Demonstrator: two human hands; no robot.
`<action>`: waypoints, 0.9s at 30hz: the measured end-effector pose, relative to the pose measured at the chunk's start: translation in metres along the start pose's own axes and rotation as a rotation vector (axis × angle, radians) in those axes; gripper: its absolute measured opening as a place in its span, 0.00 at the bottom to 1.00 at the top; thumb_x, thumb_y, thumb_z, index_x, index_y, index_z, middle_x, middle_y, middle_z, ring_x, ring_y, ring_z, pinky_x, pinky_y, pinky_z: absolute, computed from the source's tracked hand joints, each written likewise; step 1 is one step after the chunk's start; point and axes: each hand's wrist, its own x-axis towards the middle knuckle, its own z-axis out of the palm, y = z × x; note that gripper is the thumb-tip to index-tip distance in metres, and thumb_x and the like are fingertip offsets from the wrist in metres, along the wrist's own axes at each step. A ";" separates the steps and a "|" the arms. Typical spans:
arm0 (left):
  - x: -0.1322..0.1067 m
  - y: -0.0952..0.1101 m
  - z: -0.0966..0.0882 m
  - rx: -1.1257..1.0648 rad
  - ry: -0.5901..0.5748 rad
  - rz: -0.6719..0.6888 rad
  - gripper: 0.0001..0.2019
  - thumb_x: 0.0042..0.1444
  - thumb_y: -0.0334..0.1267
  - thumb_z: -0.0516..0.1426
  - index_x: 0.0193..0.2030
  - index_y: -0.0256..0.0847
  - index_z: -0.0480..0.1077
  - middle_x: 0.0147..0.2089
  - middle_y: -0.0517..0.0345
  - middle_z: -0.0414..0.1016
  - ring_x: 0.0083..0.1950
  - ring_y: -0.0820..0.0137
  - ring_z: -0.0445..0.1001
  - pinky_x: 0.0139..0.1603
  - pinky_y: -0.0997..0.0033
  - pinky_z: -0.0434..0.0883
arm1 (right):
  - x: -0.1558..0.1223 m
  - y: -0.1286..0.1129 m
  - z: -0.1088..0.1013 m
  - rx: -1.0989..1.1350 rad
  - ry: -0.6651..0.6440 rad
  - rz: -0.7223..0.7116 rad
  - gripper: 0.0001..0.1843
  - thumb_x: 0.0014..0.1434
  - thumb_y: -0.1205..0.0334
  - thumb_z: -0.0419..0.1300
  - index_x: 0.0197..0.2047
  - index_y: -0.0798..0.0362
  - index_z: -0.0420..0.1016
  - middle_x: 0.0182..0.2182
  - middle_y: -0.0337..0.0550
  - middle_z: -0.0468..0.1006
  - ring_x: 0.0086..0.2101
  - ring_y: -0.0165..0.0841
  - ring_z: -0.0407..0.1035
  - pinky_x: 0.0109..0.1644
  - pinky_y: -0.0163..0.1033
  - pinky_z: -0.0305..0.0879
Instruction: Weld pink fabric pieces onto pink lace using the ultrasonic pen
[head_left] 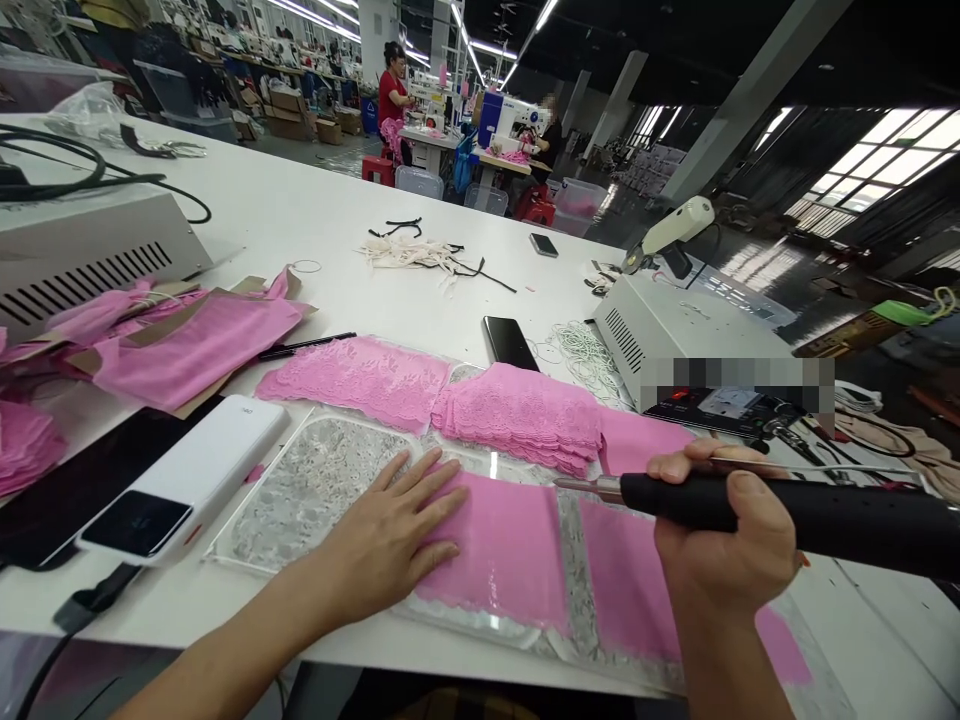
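Observation:
My left hand (397,530) lies flat with fingers spread on the left edge of a pink fabric panel (502,550), which rests on a clear plate (315,480). In my right hand (727,540) is a black cylindrical tool (817,515) with a tapered metal tip (589,486), pointing left. Its tip is at the panel's upper right corner; whether it touches I cannot tell. A thin silvery strip (757,466) runs along the tool under my right fingers. Another pink panel (630,575) lies partly behind my right wrist. Beyond them are stacked pink lace pieces (525,415) and more lace (367,375).
A white power bank (187,480) lies left on a dark tablet-like slab (67,510), near pink fabric pieces (202,335). Phones (508,343), pale scraps (412,255) and white cord (585,360) lie beyond. Grey vented boxes (690,330) flank the table; people sew behind.

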 end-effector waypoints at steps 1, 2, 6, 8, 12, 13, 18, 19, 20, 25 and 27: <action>0.000 0.000 0.000 0.003 0.002 0.001 0.24 0.71 0.51 0.48 0.67 0.42 0.65 0.70 0.51 0.62 0.72 0.53 0.58 0.71 0.46 0.57 | 0.001 -0.001 -0.003 -0.011 0.012 0.001 0.09 0.42 0.59 0.60 0.28 0.52 0.68 0.28 0.35 0.68 0.22 0.27 0.64 0.27 0.39 0.66; 0.000 0.000 0.001 0.006 0.003 0.002 0.24 0.71 0.51 0.48 0.67 0.43 0.65 0.70 0.51 0.62 0.72 0.53 0.58 0.71 0.47 0.57 | 0.002 -0.001 -0.005 -0.015 0.013 0.005 0.09 0.42 0.59 0.60 0.28 0.52 0.67 0.28 0.35 0.68 0.22 0.27 0.64 0.27 0.39 0.66; 0.000 -0.001 0.001 0.009 0.011 0.008 0.23 0.71 0.50 0.47 0.67 0.42 0.65 0.70 0.51 0.62 0.72 0.52 0.59 0.71 0.45 0.57 | 0.001 0.001 -0.008 -0.016 -0.011 -0.017 0.09 0.42 0.59 0.61 0.28 0.53 0.68 0.28 0.36 0.69 0.21 0.27 0.65 0.27 0.40 0.68; 0.000 -0.001 0.001 0.013 0.010 0.007 0.24 0.71 0.51 0.47 0.67 0.42 0.65 0.70 0.52 0.62 0.72 0.52 0.59 0.70 0.45 0.58 | 0.000 0.003 -0.007 -0.021 -0.023 -0.040 0.09 0.43 0.59 0.61 0.28 0.53 0.70 0.28 0.37 0.70 0.21 0.28 0.65 0.28 0.41 0.68; 0.001 -0.001 0.000 0.008 -0.001 0.004 0.25 0.71 0.52 0.46 0.68 0.43 0.64 0.71 0.52 0.62 0.72 0.54 0.58 0.71 0.47 0.56 | -0.001 0.005 -0.006 -0.016 -0.051 -0.043 0.08 0.45 0.59 0.62 0.29 0.53 0.71 0.28 0.37 0.71 0.22 0.28 0.66 0.29 0.41 0.69; 0.001 -0.001 0.000 0.004 -0.002 0.004 0.25 0.71 0.52 0.46 0.68 0.43 0.64 0.71 0.52 0.62 0.72 0.54 0.58 0.72 0.47 0.56 | -0.001 0.006 -0.007 -0.012 -0.054 -0.039 0.08 0.45 0.59 0.63 0.29 0.53 0.71 0.29 0.37 0.71 0.22 0.28 0.67 0.29 0.41 0.69; 0.001 -0.001 -0.002 0.011 -0.009 0.012 0.24 0.71 0.51 0.46 0.68 0.44 0.64 0.71 0.52 0.61 0.72 0.55 0.58 0.71 0.47 0.57 | -0.001 0.009 -0.010 -0.020 -0.091 -0.061 0.08 0.46 0.59 0.64 0.29 0.53 0.70 0.27 0.37 0.71 0.23 0.29 0.68 0.28 0.41 0.70; 0.001 -0.001 -0.003 0.015 -0.014 0.014 0.24 0.71 0.51 0.46 0.68 0.44 0.64 0.71 0.52 0.61 0.72 0.55 0.58 0.71 0.47 0.57 | -0.001 0.010 -0.010 -0.026 -0.098 -0.068 0.08 0.47 0.59 0.64 0.29 0.53 0.70 0.27 0.37 0.71 0.22 0.30 0.68 0.28 0.41 0.70; 0.001 -0.002 -0.003 0.018 -0.018 0.016 0.24 0.71 0.51 0.47 0.68 0.44 0.63 0.71 0.52 0.61 0.73 0.55 0.58 0.72 0.47 0.57 | -0.001 0.010 -0.010 -0.029 -0.101 -0.073 0.08 0.47 0.59 0.64 0.29 0.53 0.70 0.27 0.37 0.71 0.22 0.29 0.68 0.28 0.41 0.70; 0.001 -0.003 -0.004 0.025 -0.039 0.024 0.24 0.71 0.50 0.48 0.68 0.44 0.63 0.71 0.52 0.60 0.72 0.53 0.58 0.71 0.45 0.58 | 0.000 0.007 -0.008 -0.009 -0.068 -0.038 0.07 0.46 0.60 0.63 0.29 0.52 0.69 0.27 0.36 0.70 0.22 0.28 0.67 0.28 0.41 0.70; 0.001 -0.003 -0.004 0.021 -0.044 0.025 0.24 0.71 0.50 0.48 0.68 0.43 0.63 0.71 0.51 0.60 0.72 0.52 0.58 0.71 0.44 0.58 | 0.002 0.005 -0.010 0.024 -0.037 -0.020 0.08 0.44 0.60 0.62 0.28 0.52 0.69 0.26 0.36 0.70 0.21 0.28 0.66 0.26 0.40 0.69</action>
